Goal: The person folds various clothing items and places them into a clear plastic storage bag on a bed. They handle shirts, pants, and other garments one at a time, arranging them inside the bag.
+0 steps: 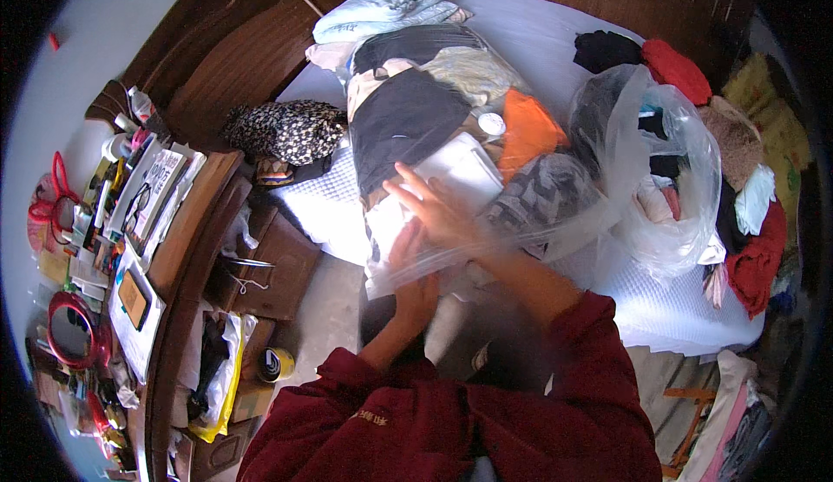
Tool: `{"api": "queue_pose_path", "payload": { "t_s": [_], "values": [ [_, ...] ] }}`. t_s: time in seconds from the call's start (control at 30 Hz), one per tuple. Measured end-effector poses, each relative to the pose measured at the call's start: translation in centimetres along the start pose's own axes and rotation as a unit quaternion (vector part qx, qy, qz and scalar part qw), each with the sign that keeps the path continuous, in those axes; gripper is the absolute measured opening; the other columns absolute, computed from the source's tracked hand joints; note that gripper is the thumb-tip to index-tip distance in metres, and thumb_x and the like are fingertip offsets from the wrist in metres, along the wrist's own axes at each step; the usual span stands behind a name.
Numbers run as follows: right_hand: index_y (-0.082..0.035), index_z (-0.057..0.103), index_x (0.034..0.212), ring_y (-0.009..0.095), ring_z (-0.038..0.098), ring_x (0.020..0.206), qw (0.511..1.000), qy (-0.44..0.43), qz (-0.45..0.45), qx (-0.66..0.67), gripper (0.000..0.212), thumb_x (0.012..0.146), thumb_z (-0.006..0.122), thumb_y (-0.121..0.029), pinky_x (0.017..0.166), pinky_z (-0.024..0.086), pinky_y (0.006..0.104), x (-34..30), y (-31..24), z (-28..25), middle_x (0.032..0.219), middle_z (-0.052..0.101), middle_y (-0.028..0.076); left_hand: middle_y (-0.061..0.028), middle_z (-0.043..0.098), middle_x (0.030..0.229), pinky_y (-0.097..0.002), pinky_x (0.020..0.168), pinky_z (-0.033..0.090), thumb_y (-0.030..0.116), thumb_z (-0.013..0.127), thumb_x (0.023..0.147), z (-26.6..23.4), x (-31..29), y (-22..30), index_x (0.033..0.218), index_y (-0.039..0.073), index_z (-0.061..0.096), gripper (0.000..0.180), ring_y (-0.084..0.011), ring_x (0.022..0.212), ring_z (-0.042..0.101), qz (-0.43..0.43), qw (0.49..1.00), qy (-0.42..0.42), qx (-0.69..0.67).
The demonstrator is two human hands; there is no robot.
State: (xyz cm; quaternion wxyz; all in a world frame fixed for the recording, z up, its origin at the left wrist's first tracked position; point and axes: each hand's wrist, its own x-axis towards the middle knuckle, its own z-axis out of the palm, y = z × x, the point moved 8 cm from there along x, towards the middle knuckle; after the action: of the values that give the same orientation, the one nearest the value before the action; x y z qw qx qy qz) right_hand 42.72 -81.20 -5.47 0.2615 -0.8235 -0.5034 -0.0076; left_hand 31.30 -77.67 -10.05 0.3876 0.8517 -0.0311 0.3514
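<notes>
A large clear plastic bag (382, 281) lies on the bed, its mouth toward me, filled with folded clothes. Inside are a black garment (403, 122), an orange cloth (529, 126), a grey patterned garment (551, 191) and white folded cloth (464, 170). My right hand (438, 215) reaches past the bag's edge, its fingers spread over the white cloth. Just below and left of it, my left hand (416, 295) crosses the bag's rim; its fingers are blurred behind plastic and partly covered by the right hand.
A second clear bag (668, 222) with clothes stands at right, beside red garments (677, 70) and a brown fluffy cloth (733, 139). A folded light-blue quilt (382, 9) lies at the far end. At left is a cluttered desk (195, 213) with a phone (132, 298) and red-rimmed mirror (72, 330).
</notes>
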Motion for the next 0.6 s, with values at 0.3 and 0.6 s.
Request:
{"api": "queue_pose_path", "payload": {
  "t_s": [0.3, 0.6],
  "values": [
    [-0.006, 0.067, 0.114, 0.036, 0.062, 0.104, 0.991, 0.109, 0.060, 0.043, 0.026, 0.089, 0.064, -0.011, 0.089, 0.050, 0.0430, 0.9, 3.1, 0.0, 0.123, 0.056, 0.017, -0.0059, 0.058, 0.094, -0.0320, 0.071, 0.046, 0.044, 0.047, 0.103, 2.3, -2.4, -1.0, 0.111, 0.009, 0.057, 0.037, -0.0175, 0.078, 0.056, -0.417, 0.636, 0.064, -0.646],
    [-0.010, 0.066, 0.094, 0.036, 0.063, 0.085, 0.893, 0.444, 0.073, 0.006, 0.010, 0.086, 0.067, -0.017, 0.072, 0.052, 0.0439, 5.9, 5.7, 0.4, 0.101, 0.061, 0.012, -0.0087, 0.060, 0.098, -0.0346, 0.080, 0.047, 0.039, 0.040, 0.106, 2.3, -3.4, -0.8, 0.109, 0.005, 0.058, 0.039, -0.0194, 0.087, 0.057, -0.397, 0.771, 0.001, -0.498]
  ]
}}
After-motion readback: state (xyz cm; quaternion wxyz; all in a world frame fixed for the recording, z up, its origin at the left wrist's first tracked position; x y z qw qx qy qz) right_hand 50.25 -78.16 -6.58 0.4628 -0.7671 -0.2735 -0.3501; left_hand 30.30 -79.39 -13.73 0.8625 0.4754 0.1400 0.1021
